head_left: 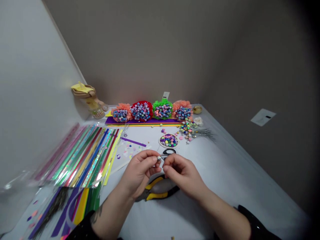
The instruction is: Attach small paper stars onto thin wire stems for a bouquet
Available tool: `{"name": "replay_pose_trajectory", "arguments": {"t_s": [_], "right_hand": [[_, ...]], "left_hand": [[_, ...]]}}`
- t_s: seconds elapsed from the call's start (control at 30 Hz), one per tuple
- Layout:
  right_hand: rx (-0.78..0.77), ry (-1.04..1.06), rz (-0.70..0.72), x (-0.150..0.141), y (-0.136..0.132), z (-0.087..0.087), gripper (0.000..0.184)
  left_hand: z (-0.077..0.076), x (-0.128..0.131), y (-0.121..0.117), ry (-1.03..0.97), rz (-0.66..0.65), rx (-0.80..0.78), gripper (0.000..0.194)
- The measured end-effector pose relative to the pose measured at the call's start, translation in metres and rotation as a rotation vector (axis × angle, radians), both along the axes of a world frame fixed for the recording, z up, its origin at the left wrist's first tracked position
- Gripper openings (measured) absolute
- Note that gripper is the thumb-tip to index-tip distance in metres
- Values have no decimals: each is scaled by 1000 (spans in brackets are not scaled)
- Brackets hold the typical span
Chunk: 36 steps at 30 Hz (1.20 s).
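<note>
A small silvery folded paper star (159,158) is pinched between the thumb and forefinger of my left hand (140,168). My right hand (186,173) is closed close beside it, thumb against forefinger, on what looks like a thin wire running to the star; the fingers partly hide it. Under both hands lie pliers (160,189) with yellow and black handles. Just beyond the fingertips are the black handles of scissors (170,151), partly covered. Behind them stands a round dish (159,141) full of colourful paper stars.
Shiny paper strips (87,156) in plastic sleeves spread across the left side. Several crepe-paper flowers (141,110) with star centres line the back. Loose stars and a bundle of thin wires (205,132) lie back right. A glass jar (93,108) stands back left, near the wall.
</note>
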State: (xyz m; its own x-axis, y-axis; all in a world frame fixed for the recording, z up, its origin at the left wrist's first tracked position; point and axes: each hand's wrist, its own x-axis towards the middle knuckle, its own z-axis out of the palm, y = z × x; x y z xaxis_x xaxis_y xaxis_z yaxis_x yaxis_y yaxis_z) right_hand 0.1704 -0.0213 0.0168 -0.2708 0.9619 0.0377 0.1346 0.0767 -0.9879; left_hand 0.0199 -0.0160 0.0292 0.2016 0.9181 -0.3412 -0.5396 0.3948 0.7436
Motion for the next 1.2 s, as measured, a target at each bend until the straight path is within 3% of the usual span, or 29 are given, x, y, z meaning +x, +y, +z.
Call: {"name": "replay_pose_trajectory", "arguments": {"t_s": [0.27,0.47,0.63,0.7,0.8,0.97,1.2], "right_hand": [[-281,247,73,-1,2,-8,6],[-228,211,65,-2,4,-1,13],[-234,141,104,0,6,-2,19],[-215,204,78,2,7,-5,21],[-102,279,-13,6,7,-11,21],[149,45,-87,11,4,-14,11],[193,-17,-73,12,5,-8,7]], "left_hand": [[-7,-1,2,146,-108,127,20],[-15,-2,2,300,-77,230,18],[-15,-3,6,220,50,212,16],[-15,-3,7,189,86,205,16],[-16,-1,6,259,25,197,15],[-17,2,2,304,-72,236,15],[-11,0,1,369,-129,312,12]]}}
